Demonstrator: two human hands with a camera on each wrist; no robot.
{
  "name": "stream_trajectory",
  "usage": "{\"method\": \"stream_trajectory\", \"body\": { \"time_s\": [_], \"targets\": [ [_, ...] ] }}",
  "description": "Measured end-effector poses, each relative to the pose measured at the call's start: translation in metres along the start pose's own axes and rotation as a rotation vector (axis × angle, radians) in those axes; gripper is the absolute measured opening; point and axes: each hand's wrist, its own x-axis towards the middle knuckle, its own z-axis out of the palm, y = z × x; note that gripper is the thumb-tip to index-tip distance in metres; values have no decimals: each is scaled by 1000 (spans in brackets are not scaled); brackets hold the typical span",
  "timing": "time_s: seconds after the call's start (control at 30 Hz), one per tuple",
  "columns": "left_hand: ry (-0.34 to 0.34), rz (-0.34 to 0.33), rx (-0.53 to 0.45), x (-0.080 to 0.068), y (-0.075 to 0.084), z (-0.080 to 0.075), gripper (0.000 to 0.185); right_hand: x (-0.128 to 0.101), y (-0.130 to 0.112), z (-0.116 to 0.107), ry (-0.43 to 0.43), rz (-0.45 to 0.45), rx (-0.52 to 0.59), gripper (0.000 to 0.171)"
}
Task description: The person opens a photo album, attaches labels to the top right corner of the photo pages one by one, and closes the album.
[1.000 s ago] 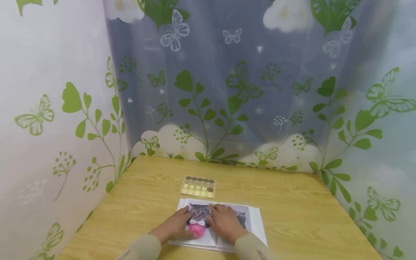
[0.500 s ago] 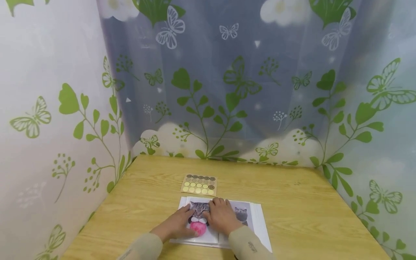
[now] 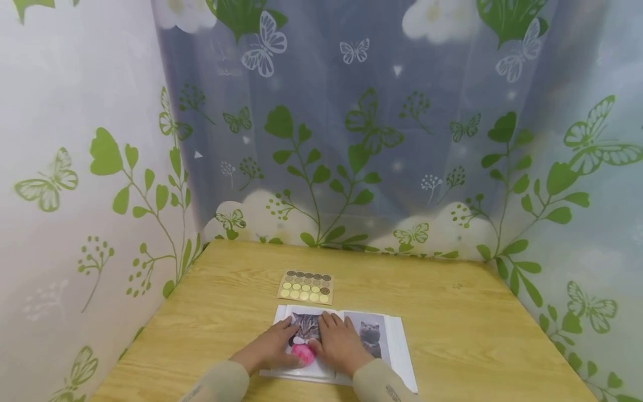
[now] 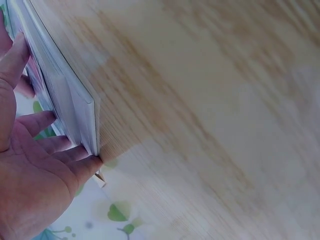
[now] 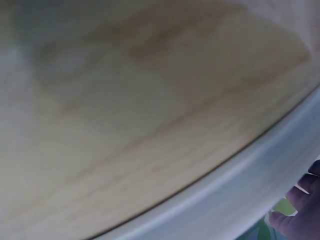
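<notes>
A white photo album (image 3: pixel 403 352) lies spread on the table, with cat pictures on both pages. The left page has a tabby cat picture (image 3: pixel 306 325) above a bright pink patch (image 3: pixel 303 353); on the right page is a grey cat picture (image 3: pixel 370 330). My left hand (image 3: pixel 271 347) rests on the left page's outer part, thumb on the page. In the left wrist view its fairly straight fingertips touch the album's thick edge (image 4: pixel 82 112). My right hand (image 3: pixel 342 345) lies with extended fingers near the album's middle fold, thumb over the pink patch, covering part of both pages.
Just behind the album, a tan card (image 3: pixel 306 288) carries rows of round yellow and brown stickers. The wooden table (image 3: pixel 452 312) ends at a curtain (image 3: pixel 392 184) printed with leaves and butterflies, which encloses the back and both sides.
My right hand has shifted slightly, its thumb now lower, over the pink patch; more of the grey cat picture shows. My left hand stays on the left page. The head view has tilted slightly.
</notes>
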Motion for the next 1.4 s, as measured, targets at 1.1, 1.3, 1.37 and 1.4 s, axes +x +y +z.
{"method": "stream_trajectory", "body": {
  "time_s": [1.1,1.3,1.37,1.4],
  "targets": [
    [-11,-17,-23,-1,1,-2,89,2,17,3,75,12,93,56],
    [-13,-19,-33,-1,1,-3,89,11,16,11,112,23,41,55],
    [-12,-16,-29,0,1,-3,89,14,14,9,114,29,32,57],
    [-10,-12,-26,1,2,-3,89,15,13,7,115,32,23,58]
  ]
}}
